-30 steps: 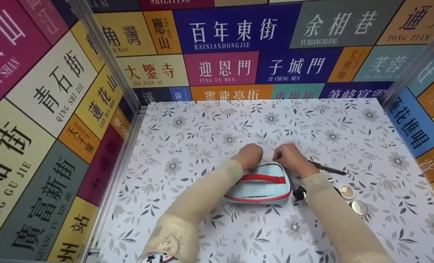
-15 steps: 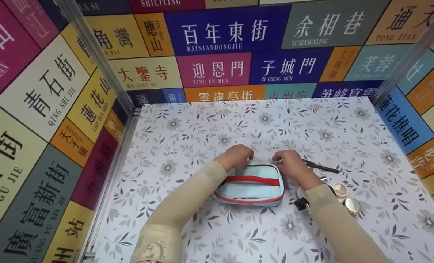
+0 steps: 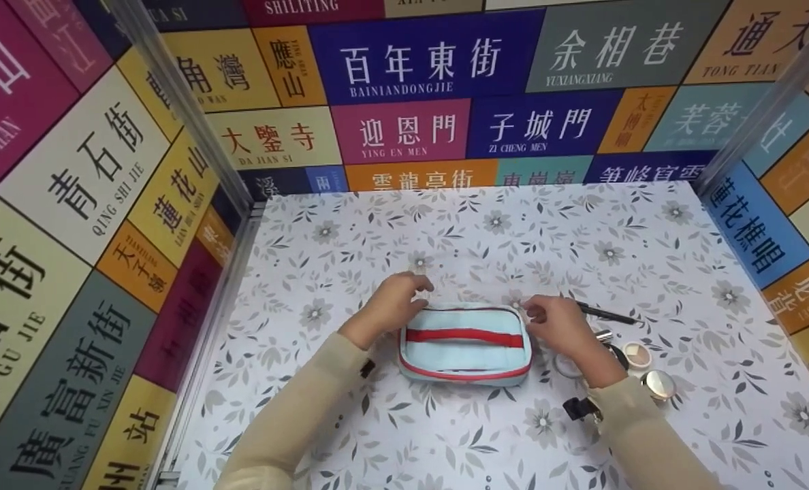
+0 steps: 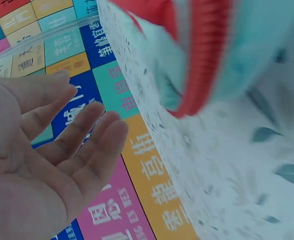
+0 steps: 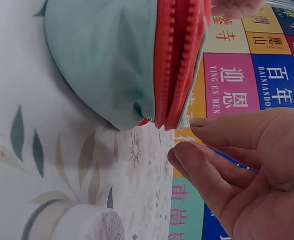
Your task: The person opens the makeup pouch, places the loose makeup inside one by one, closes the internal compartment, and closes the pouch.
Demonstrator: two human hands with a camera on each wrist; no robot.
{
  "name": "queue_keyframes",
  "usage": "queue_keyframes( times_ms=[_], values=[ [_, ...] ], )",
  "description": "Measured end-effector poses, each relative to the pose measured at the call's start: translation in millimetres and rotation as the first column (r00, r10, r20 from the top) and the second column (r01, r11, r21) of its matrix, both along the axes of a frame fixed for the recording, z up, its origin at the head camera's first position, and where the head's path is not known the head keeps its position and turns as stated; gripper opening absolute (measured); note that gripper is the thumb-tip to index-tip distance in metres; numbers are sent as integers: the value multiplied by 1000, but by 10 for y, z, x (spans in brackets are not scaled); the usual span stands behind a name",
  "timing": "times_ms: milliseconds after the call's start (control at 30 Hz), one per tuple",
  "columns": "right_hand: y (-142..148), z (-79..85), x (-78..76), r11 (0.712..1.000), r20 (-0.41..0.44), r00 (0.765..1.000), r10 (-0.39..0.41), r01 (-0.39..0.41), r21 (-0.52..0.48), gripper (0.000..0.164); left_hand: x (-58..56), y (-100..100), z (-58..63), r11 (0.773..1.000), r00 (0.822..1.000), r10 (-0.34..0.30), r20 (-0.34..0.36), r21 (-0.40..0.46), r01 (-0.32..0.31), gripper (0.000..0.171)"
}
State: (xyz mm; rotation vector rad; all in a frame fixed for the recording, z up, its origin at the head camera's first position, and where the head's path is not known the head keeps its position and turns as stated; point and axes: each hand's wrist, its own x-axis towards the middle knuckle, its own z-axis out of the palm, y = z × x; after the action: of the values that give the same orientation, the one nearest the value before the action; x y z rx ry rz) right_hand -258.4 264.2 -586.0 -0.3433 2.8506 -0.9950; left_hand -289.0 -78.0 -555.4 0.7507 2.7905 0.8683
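A light blue cosmetic pouch (image 3: 469,358) with a red strap and red zipper sits on the flowered table. My left hand (image 3: 392,299) is at its back left corner. In the left wrist view that hand (image 4: 62,160) shows relaxed fingers, apart from the pouch, with nothing in them. My right hand (image 3: 566,328) is beside the back right corner. The right wrist view shows a gap between thumb and forefinger of this hand (image 5: 246,170), close to the zipper's end (image 5: 169,117). Two rows of red teeth run side by side there with a dark line between them.
Right of my right hand lie a black pencil-like stick (image 3: 609,313), a small silvery tube (image 3: 603,335), a round compact (image 3: 637,354) and a round silver-topped piece (image 3: 659,385). Panels with lettering (image 3: 404,129) enclose the table's back and sides.
My left hand has moved left along the pouch's back edge to its left corner, fingers loosened. My right hand has shifted slightly right and nearer, its thumb and forefinger parted.
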Motion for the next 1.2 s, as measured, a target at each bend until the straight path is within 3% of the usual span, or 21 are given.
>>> queue_keyframes(
  times_ms=[133, 267, 367, 567, 867, 1200],
  values=[
    [26, -15, 126, 999, 27, 1000, -16, 17, -30, 29, 176, -215, -110, 989, 995, 95, 40, 106, -99, 24],
    [25, -56, 246, 998, 39, 998, -46, 47, -48, 25, 318, -385, -249, 953, 978, 200, 63, 221, -209, 22],
    [15, -102, 330, 994, 43, 995, -94, 96, -53, 24, 403, -464, -355, 927, 967, 243, 77, 275, -255, 23],
    [8, -193, 444, 981, 14, 984, -178, 178, -76, 25, 518, -508, -525, 904, 956, 255, 144, 316, -288, 28],
    [6, -257, 472, 960, 27, 973, -231, 232, -155, 18, 613, -494, -661, 887, 954, 251, 165, 355, -295, 27],
    [30, -256, 512, 954, 48, 984, -172, 178, -242, 21, 676, -482, -652, 832, 955, 230, 188, 470, -293, 22]
  ],
)
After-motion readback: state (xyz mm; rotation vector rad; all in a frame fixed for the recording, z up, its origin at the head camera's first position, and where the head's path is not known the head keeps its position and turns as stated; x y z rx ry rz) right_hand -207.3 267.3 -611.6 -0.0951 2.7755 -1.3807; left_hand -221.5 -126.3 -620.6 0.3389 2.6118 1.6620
